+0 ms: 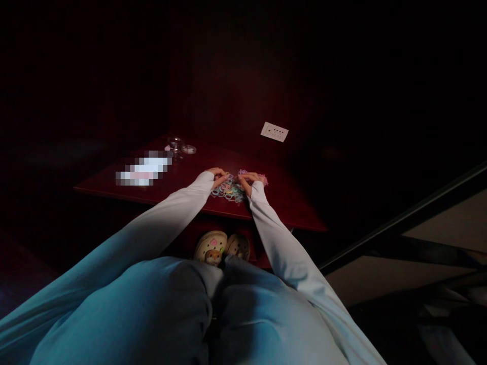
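A loose pile of small pastel rings or bands (229, 191) lies on the dark red table (182, 185), near its front edge. At the pile's left side is my left hand (217, 176), its thumb and forefinger pinched together around a tiny yellowish piece, too small to name. Across from it my right hand (249, 180) also has its fingertips together over the pile; what lies between them is too small to make out. Pink and purple material (265, 180) shows just behind and right of my right hand.
A pixelated bright object (144, 168) lies on the table's left part. Behind it stand a clear container (175, 145) and a small round clear item (189, 149). A white socket plate (274, 132) is on the back wall. Light clogs (211, 247) show below the table.
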`<action>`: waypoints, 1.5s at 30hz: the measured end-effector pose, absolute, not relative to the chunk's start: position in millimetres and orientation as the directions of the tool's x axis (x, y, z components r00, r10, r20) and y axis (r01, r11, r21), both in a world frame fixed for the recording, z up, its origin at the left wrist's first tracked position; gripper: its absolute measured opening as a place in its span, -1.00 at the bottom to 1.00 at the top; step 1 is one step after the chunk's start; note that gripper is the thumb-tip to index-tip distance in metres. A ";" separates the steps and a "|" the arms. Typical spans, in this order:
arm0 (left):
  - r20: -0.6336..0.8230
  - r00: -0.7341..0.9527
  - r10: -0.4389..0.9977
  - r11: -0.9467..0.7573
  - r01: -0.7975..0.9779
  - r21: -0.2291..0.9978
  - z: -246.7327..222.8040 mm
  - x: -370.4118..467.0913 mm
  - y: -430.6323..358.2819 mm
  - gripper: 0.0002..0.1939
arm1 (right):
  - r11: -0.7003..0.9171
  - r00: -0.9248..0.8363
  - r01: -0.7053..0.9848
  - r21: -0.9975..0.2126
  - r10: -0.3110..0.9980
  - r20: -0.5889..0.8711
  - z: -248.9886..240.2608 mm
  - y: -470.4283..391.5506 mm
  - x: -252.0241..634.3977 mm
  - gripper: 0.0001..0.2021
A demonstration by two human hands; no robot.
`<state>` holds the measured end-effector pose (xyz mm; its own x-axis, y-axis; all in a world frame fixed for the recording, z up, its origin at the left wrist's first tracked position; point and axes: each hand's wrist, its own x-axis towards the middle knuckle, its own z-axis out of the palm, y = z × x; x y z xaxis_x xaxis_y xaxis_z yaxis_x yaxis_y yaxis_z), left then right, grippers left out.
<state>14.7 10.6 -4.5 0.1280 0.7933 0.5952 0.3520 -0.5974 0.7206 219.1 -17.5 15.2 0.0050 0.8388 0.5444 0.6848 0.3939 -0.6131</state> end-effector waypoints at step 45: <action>0.605 0.105 0.789 -0.585 0.431 0.687 -1.1 15.6 4.4 -0.82 | 0.420 -0.305 0.890 -0.181 0.840 0.449 37.6 -59.4 196.7 -0.57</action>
<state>15.6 4.4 -1.1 0.1054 0.7891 0.6052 0.4313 -0.5846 0.6871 196.7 -59.4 37.6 -0.3049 0.8398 0.4493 0.8896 0.4196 -0.1806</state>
